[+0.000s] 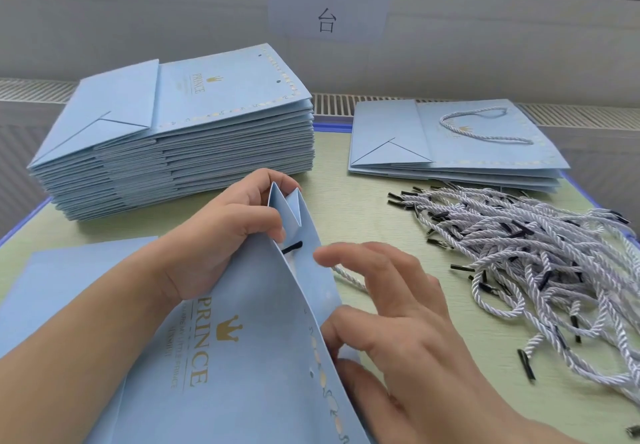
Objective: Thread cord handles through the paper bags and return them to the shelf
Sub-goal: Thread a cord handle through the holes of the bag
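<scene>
A light blue paper bag [242, 357] with gold "PRINCE" print lies flat in front of me, its mouth lifted open. My left hand [225, 232] grips the raised top edge at the gusset fold. A black cord tip [292, 247] pokes through a hole in the inner panel, and its white twisted cord [349, 279] trails out to the right over the mat. My right hand [388, 308] hovers beside the bag's mouth with fingers spread and holds nothing; its thumb lies near the bag's edge.
A tall stack of flat blue bags [180, 138] stands at the back left. A low stack of bags with cord handles [457, 142] lies at the back right. A heap of loose white cords with black tips [540, 263] covers the right of the green mat [346, 208].
</scene>
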Motion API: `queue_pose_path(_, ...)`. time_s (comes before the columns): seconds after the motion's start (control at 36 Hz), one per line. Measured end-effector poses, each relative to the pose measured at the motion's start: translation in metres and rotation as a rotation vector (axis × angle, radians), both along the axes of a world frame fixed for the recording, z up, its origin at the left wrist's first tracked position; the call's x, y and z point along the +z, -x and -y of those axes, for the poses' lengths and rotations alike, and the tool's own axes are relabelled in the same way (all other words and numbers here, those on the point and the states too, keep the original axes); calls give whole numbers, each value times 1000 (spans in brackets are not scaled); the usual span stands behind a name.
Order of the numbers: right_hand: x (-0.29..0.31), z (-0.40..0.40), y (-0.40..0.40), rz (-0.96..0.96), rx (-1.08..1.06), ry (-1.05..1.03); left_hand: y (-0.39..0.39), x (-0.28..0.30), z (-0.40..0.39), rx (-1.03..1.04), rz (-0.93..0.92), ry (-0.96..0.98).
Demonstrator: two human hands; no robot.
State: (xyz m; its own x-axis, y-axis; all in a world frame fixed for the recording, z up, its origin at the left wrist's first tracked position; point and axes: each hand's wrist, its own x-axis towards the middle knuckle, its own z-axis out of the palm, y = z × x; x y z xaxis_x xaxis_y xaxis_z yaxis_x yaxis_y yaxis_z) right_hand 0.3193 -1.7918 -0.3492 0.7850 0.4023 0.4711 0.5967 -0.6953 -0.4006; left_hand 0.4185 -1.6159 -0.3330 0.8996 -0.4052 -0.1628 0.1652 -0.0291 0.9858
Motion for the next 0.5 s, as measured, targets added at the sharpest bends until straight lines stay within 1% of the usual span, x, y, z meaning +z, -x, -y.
queue_pose_path(0.03,1,-1,0,15,15,-5,0,0,0,1,2,-4)
queue_pose_path(0.11,1,1,-2,-41,71,-53,-1,-1,0,3,2,-19)
queue_pose_path(0.14,0,2,-2,-43,80,-34,-1,-1,0,2,2,-22)
queue_pose_path(0.22,2,4,-1,-25,126,108,-1,-1,0,2,-3,-30)
queue_pose_path(0.28,6,6,-2,-90,182,134,-1,-2,1,2,-3,-39)
queue_pose_path(0.31,10,6,-3,-184,199,106,-1,-2,1,1,-2,-46)
queue_pose_path(0.33,13,6,-6,-319,208,58,-1,-2,1,-1,-2,-54)
queue_pose_path(0.39,15,9,-9,-535,228,-101,0,-3,2,-6,-7,-65)
queue_pose_path(0.44,16,13,-12,-584,233,-258,0,-4,3,-8,-5,-70)
queue_pose_path(0.5,16,13,-15,-537,218,-294,0,-4,3,-12,-5,-60)
